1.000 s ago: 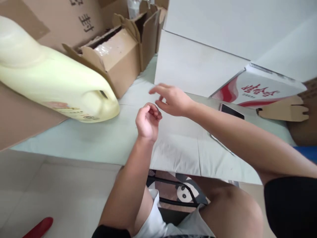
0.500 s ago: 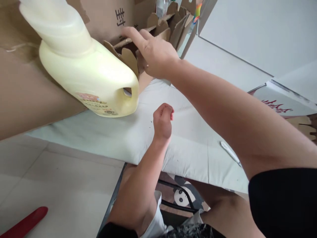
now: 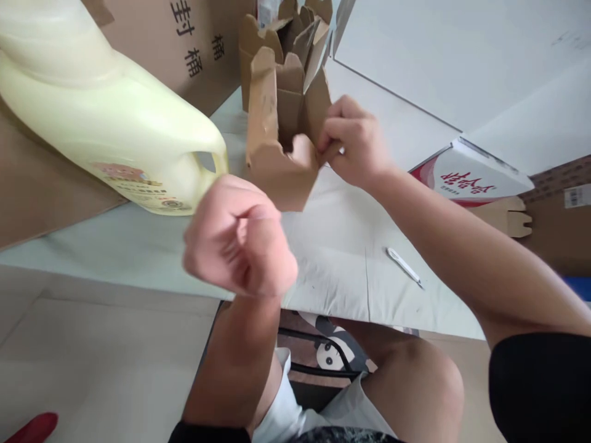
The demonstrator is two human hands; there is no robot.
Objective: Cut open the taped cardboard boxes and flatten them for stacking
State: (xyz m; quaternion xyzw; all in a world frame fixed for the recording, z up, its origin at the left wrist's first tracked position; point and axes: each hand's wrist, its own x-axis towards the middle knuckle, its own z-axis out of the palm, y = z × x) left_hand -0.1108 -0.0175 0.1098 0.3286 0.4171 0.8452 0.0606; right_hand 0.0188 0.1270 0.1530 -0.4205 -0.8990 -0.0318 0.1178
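Observation:
A small brown cardboard box [image 3: 281,175] with notched, open top flaps sits on the cloth-covered surface. My right hand [image 3: 353,141] pinches its near right corner between thumb and fingers. Closer to the camera, my left hand [image 3: 240,240] is curled in a fist, slightly blurred, with nothing visible in it. Behind that fist stands a large pale yellow jug [image 3: 133,135] with a handle and a printed label. Another notched cardboard box [image 3: 261,46] is just behind the held one.
A large carton [image 3: 138,27] with printed characters rises behind the jug. To the right, a white pen-like tool [image 3: 404,267] lies on the pale cloth [image 3: 332,246]. A white and red box [image 3: 471,175] is farther right, beside a white panel [image 3: 415,61].
My right hand has moved from above the boxes to the small box's corner, and that box now stands nearer. My left fist has risen toward the camera. The view has shifted.

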